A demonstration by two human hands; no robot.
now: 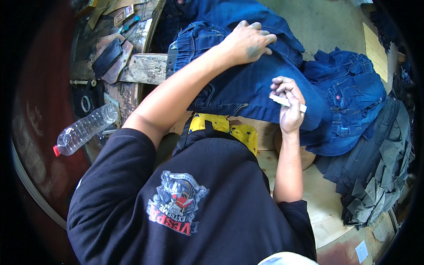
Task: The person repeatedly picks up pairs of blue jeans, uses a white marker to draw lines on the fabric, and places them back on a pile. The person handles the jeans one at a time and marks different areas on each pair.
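Blue denim trousers (256, 84) lie spread out in front of me, with a gathered elastic waistband at the left end. On their upper part rests my left hand (251, 42), back upward, fingers bent and apart, with dark stains on the skin. No object shows in it; its fingertips are partly hidden. My right hand (289, 106) is closed around a slim white stick (287, 102), chalk- or marker-like, over the lower right part of the trousers. The stick points up and left. Whether it touches the denim I cannot tell.
More blue denim garments (349, 95) are heaped at the right, beside a pile of dark grey cloth (371, 163). A clear plastic bottle (84, 130) with a red cap lies at the left. Near it, a dark phone-like slab (107, 58) rests on a worn wooden bench (143, 68).
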